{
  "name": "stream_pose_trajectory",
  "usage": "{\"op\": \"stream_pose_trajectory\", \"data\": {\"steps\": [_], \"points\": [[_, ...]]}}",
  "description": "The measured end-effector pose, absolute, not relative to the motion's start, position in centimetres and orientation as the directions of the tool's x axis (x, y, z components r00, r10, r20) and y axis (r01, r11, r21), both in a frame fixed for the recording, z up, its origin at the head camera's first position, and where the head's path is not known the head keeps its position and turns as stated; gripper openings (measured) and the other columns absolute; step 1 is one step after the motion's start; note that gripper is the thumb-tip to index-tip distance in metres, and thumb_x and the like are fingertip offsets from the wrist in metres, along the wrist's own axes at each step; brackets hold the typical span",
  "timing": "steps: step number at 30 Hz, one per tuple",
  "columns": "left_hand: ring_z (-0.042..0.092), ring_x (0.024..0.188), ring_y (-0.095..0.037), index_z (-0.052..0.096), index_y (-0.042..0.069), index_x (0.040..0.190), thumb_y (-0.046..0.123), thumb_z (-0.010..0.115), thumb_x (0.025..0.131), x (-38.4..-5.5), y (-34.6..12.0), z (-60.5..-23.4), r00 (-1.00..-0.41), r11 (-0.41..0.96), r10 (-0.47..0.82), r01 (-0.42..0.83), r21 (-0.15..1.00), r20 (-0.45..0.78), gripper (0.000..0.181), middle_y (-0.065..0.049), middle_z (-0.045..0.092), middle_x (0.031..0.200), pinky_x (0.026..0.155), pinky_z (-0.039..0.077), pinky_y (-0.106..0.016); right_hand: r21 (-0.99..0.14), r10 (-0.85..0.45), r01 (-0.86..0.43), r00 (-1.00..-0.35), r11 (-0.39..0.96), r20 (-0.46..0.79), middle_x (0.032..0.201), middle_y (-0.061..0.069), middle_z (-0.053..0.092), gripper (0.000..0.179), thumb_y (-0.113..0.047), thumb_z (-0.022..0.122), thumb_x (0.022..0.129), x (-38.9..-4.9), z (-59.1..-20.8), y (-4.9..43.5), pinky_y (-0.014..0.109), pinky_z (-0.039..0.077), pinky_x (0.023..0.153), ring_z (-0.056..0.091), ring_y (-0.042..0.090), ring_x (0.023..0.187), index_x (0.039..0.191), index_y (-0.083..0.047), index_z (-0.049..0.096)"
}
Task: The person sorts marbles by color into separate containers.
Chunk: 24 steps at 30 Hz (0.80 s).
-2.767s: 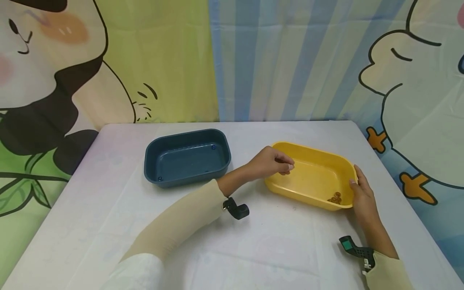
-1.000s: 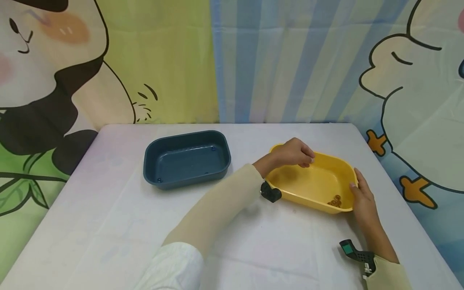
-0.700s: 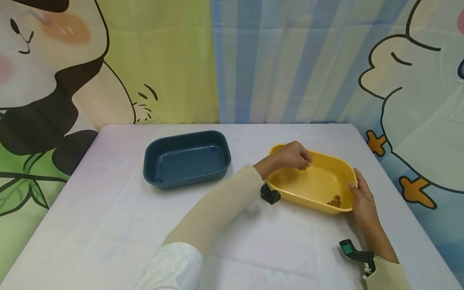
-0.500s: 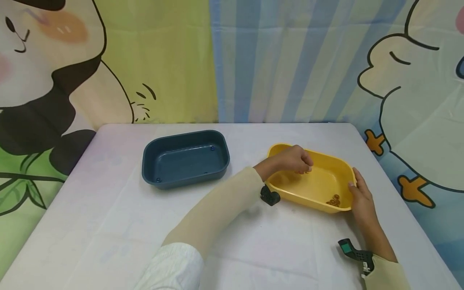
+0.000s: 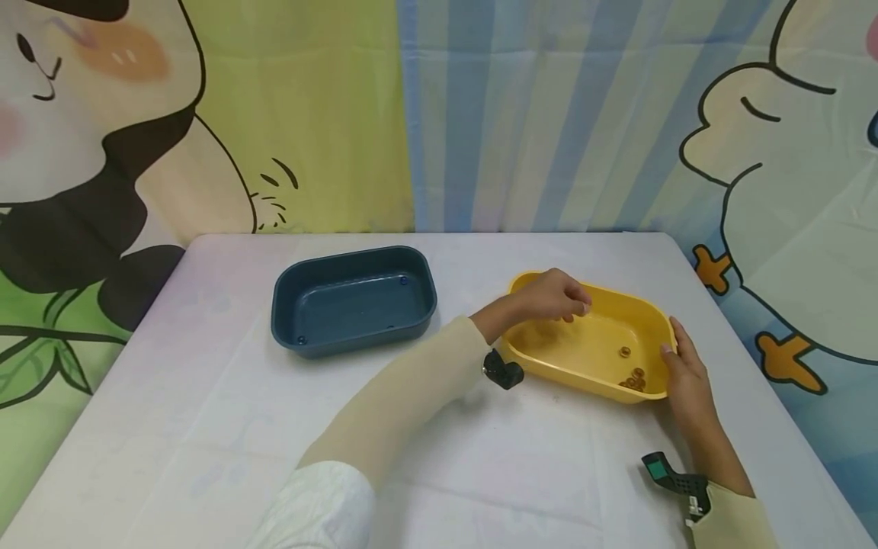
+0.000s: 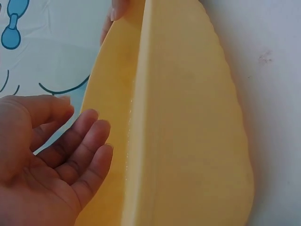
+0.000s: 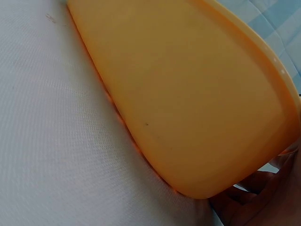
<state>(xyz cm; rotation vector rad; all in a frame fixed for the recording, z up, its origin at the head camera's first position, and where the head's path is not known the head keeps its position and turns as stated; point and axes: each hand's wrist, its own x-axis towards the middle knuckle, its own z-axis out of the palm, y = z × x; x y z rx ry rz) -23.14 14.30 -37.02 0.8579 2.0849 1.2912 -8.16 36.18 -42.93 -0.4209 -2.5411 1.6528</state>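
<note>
A yellow plastic tub stands on the right half of the table. My left hand hovers over its left part with loosely bent fingers. Nothing shows in those fingers in the left wrist view. My right hand grips the tub's right end, thumb on the rim and the other fingers round the outside. Inside, a single small amber-brown ring lies apart on the floor. Several more such rings are heaped in the near right corner.
A dark blue tub stands left of the yellow one, with a few tiny blue pieces in it. The table has a white cloth. Behind it hangs a printed curtain. Each wrist carries a black camera mount.
My left hand reached right over the yellow tub, dipped, then rose slightly and drew back. One ring now lies apart from the heap. My right hand has kept its grip.
</note>
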Motion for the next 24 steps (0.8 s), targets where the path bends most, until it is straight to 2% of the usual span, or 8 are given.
{"op": "stream_pose_trajectory", "data": {"steps": [4,8,16,21,24], "points": [[0.068,0.085,-0.021,0.067,-0.004,0.117,0.011,0.059,0.098,-23.3,13.2,-37.0,-0.644,0.271,0.763,0.246,0.931,-0.052,0.026,-0.001,0.07,0.097,0.073,0.055,-0.024,-0.908,0.263,0.168,-0.962,0.383,-0.067,0.162,-0.006,-0.004,0.054,-0.035,0.021,0.107,-8.2,-43.0,36.2,0.051,0.002,0.115,-0.006,0.021,0.147,0.157,-0.029,0.001],[0.068,0.082,-0.017,0.068,-0.003,0.117,0.015,0.058,0.098,-23.4,11.7,-36.8,-0.648,0.265,0.761,0.284,0.922,-0.019,0.027,0.001,0.07,0.092,0.071,0.054,-0.021,-0.906,0.255,0.167,-0.964,0.388,-0.069,0.162,-0.006,-0.005,0.054,-0.035,0.021,0.107,-8.3,-43.0,36.3,0.05,0.002,0.115,-0.007,0.021,0.147,0.157,-0.029,0.0],[0.067,0.086,-0.019,0.068,-0.001,0.115,0.019,0.057,0.099,-23.1,8.2,-35.4,-0.688,0.302,0.725,0.285,0.91,-0.025,0.028,0.0,0.07,0.094,0.077,0.055,-0.028,-0.9,0.262,0.185,-0.962,0.395,-0.083,0.162,-0.006,-0.006,0.054,-0.035,0.021,0.107,-8.4,-43.0,36.8,0.052,0.001,0.115,-0.007,0.022,0.147,0.157,-0.031,-0.001],[0.065,0.09,-0.019,0.069,0.003,0.115,0.021,0.056,0.1,-22.7,4.9,-34.7,-0.68,0.368,0.732,0.354,0.86,-0.034,0.027,-0.004,0.07,0.103,0.077,0.053,-0.024,-0.906,0.276,0.209,-0.955,0.368,-0.108,0.161,-0.008,-0.006,0.054,-0.035,0.021,0.107,-8.1,-43.2,36.9,0.052,0.0,0.115,-0.008,0.022,0.147,0.157,-0.032,0.0],[0.064,0.088,-0.015,0.07,0.007,0.114,0.021,0.056,0.1,-22.5,2.2,-34.2,-0.693,0.411,0.721,0.4,0.819,-0.024,0.024,-0.003,0.069,0.102,0.076,0.053,-0.025,-0.905,0.284,0.241,-0.948,0.351,-0.142,0.161,-0.007,-0.007,0.054,-0.038,0.021,0.107,-7.8,-43.1,37.0,0.055,-0.001,0.114,-0.008,0.024,0.147,0.156,-0.034,0.0]]}}
